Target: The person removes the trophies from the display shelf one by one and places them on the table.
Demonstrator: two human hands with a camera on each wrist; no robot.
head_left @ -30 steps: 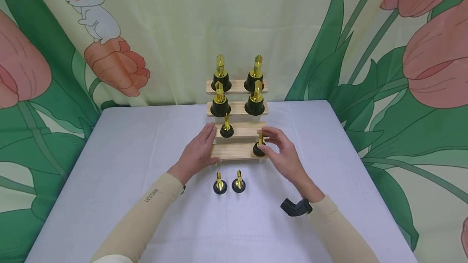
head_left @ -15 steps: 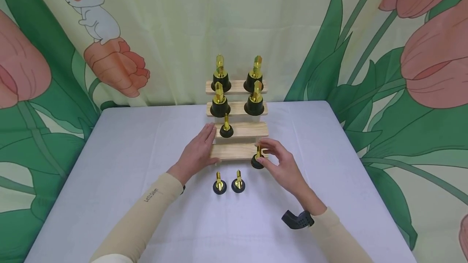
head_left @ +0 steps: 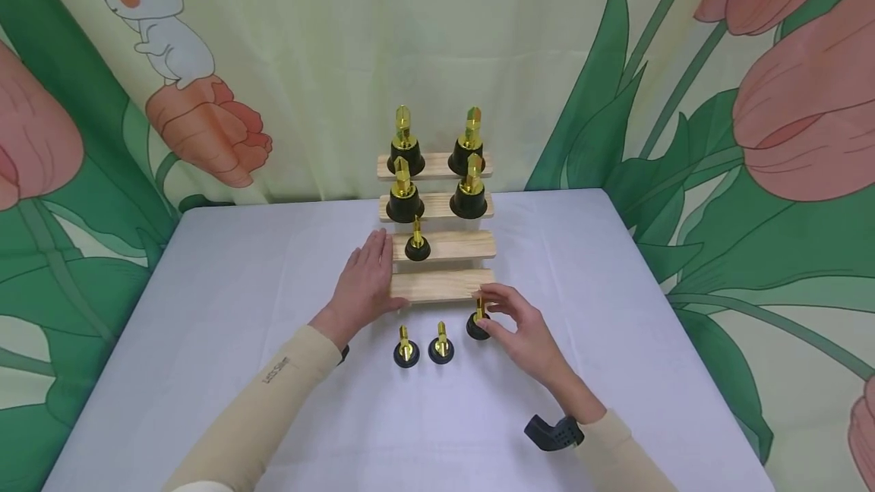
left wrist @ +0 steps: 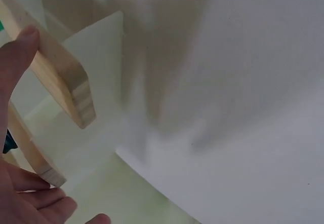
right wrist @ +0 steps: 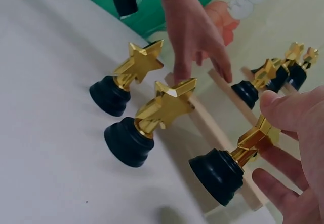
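Observation:
My right hand (head_left: 526,329) pinches a small gold star trophy (right wrist: 216,176) by its star, between thumb and fingers; its black base hangs just in front of the wooden stepped stand (head_left: 444,287). To its left, two similar star trophies (head_left: 406,355) stand upright on the table. My left hand (head_left: 358,279) rests along the stand's left side. In the left wrist view, its thumb (left wrist: 25,39) lies on one shelf's edge and its fingers touch the end of another. One small trophy (head_left: 417,250) stands at the left of the shelf above the lowest.
Several larger gold-topped trophies with black bases (head_left: 405,207) fill the two upper shelves, one at each end. A white cloth covers the table (head_left: 273,249). Behind it hangs a curtain (head_left: 307,97) printed with tulips and a rabbit.
My right hand has taken the small trophy off the right end of the lowest shelf and brought it toward me, in front of the stand. The left hand has stayed at the stand.

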